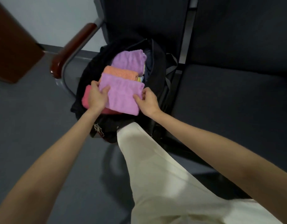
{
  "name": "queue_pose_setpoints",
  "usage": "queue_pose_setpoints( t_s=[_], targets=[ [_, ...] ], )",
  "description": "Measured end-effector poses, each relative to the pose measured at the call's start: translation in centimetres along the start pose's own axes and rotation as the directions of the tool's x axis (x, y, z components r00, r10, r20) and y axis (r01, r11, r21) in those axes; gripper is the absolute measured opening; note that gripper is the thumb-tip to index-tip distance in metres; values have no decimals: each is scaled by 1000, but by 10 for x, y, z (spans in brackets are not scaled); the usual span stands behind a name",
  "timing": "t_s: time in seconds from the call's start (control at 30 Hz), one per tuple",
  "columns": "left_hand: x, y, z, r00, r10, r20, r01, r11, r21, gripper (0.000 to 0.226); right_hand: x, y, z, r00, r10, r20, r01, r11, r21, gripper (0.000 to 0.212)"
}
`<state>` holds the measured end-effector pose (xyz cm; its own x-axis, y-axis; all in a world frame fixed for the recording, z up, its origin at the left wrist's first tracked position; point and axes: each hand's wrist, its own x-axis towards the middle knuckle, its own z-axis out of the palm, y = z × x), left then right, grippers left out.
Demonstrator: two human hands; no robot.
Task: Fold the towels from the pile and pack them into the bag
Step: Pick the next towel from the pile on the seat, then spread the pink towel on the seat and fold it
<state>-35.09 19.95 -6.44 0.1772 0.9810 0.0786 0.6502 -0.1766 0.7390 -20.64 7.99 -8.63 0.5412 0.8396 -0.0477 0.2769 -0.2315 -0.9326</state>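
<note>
Resting on the chair seat (228,94): one open black bag (91,70). Contents: folded purple towel (123,94) on top, pinched at its edges by left hand (95,96) and right hand (147,101); orange towel (120,73), red towel (86,97), second purple towel (128,60) beneath and behind.

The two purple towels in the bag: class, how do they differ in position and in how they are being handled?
The near purple towel is gripped by the left hand and right hand; the far purple towel is untouched. The near one lies over the red towel, the far one sits beyond the orange towel. Both are folded, in the black bag.
</note>
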Motion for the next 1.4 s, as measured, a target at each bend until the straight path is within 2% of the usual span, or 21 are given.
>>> queue_pose_setpoints(
  t_s=[0.1, 0.23, 0.37, 0.47, 0.6, 0.67, 0.77, 0.83, 0.9, 1.0, 1.23, 1.4],
  targets=[
    [31, -22, -22, 998, -37, -49, 41, 996, 80, 20, 18, -21, 40, 998, -26, 57, 27, 1000, -15, 25],
    [55, -45, -30, 996, -81, -46, 89, 978, 188, 19, 31, -27, 77, 994, 39, 97, -33, 997, -67, 35],
    [61, -63, -21, 995, -87, -49, 99, 912, 397, 19, 37, -8, 88, 982, 45, 182, -5, 976, -217, 35],
    [57, -71, -12, 995, -72, -73, 101, 812, 575, 33, 38, 8, 79, 979, 95, 181, -39, 957, -288, 23],
    [50, -60, -5, 990, -53, -132, 121, 801, 586, 53, 34, 19, 60, 983, 50, 179, 13, 943, -333, 24],
    [45, -52, 2, 990, 64, -123, 21, 810, 586, 65, 31, 23, 45, 986, -30, 163, 94, 912, -399, 24],
    [28, -31, 23, 966, 255, 53, -239, 785, 572, 67, 30, 34, 14, 978, -139, 155, 203, 801, -564, 44],
    [11, -9, 45, 935, 308, 173, -352, 768, 536, 64, 28, 45, -14, 974, -139, 178, 222, 724, -653, 60],
    [-7, 14, 69, 913, 315, 257, -404, 773, 489, 64, 24, 57, -49, 974, -102, 204, 220, 648, -729, 69],
    [-35, 47, 110, 878, 324, 352, -465, 751, 469, 66, 13, 80, -110, 983, 20, 184, 142, 558, -818, 73],
    [-109, 124, 217, 754, 291, 589, -581, 714, 391, 64, -43, 146, -275, 961, 261, -91, -208, 468, -859, 74],
    [-180, 189, 291, 594, 349, 725, -721, 630, 288, 63, -105, 192, -398, 874, 330, -358, -481, 474, -738, 71]
  ],
)
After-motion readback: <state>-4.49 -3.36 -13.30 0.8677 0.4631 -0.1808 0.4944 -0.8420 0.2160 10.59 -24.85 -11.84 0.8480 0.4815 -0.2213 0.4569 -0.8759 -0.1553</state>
